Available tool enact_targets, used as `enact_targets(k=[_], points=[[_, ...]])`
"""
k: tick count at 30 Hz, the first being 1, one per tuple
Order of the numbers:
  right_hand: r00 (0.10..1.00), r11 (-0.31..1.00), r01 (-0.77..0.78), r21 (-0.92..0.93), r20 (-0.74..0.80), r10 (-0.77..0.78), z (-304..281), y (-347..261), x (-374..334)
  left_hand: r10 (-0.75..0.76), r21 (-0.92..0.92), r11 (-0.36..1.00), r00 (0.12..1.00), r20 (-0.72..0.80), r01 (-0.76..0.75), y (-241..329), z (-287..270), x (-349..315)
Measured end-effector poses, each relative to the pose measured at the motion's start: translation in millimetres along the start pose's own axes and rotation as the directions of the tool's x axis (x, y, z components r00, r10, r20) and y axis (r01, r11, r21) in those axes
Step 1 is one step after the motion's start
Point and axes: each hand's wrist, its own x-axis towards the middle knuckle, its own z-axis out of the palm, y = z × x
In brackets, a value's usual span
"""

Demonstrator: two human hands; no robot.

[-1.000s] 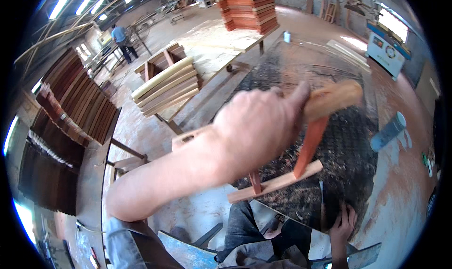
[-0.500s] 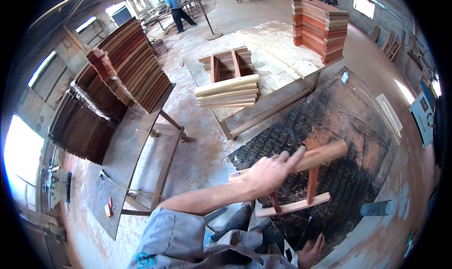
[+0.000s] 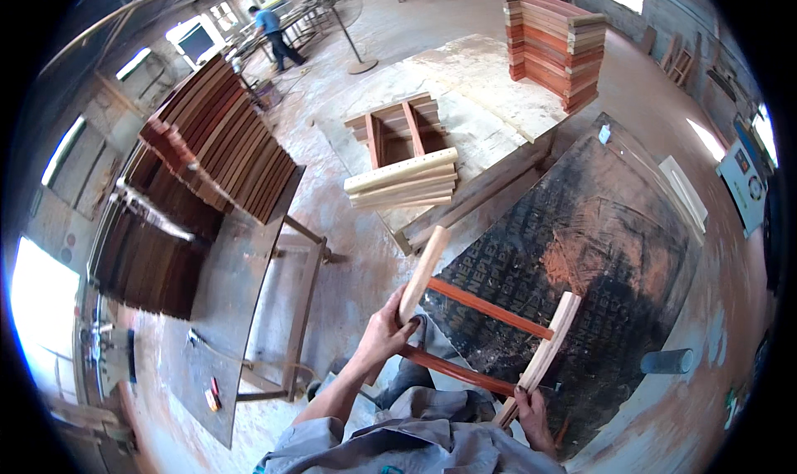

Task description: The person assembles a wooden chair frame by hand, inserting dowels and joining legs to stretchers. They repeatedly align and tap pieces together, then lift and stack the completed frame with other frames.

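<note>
A wooden frame (image 3: 553,334) is held up between my hands: two pale rails joined by two reddish-brown crossbars (image 3: 490,308). My left hand (image 3: 387,333) is closed round the left pale rail (image 3: 424,273), near its lower part. My right hand (image 3: 534,416) grips the lower end of the right rail, thumb over its top. Beneath the frame lies a black board (image 3: 614,308) with printed lettering and reddish sawdust on it.
Ahead, a pale worktable (image 3: 465,67) bears a small pile of frames (image 3: 398,175) and a tall stack (image 3: 552,51). On the left, a bench (image 3: 237,324) carries stacked dark wood pieces (image 3: 224,134). A grey cylinder (image 3: 667,361) sits at the black board's right edge. A person (image 3: 274,38) works far off.
The frame has turned from standing on one rail to lying broadside between my hands. My left hand has drawn back left; my right hand has come up onto the right rail.
</note>
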Motion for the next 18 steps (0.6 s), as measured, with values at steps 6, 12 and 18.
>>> enact_targets(k=[6,12,18], points=[[0.995,0.994,0.093,0.064,0.036,-0.095,67,-65,59,0.144,0.051,0.987,0.978,0.151,-0.153,-27,-81,128],[0.987,0.969,0.140,0.204,-0.102,-0.122,148,-184,145,0.138,-0.009,0.990,0.932,0.334,-0.143,-16,-166,297],[0.988,0.953,0.132,0.274,-0.117,-0.103,196,-253,184,0.285,0.243,0.892,0.892,0.352,-0.381,-21,-200,411]])
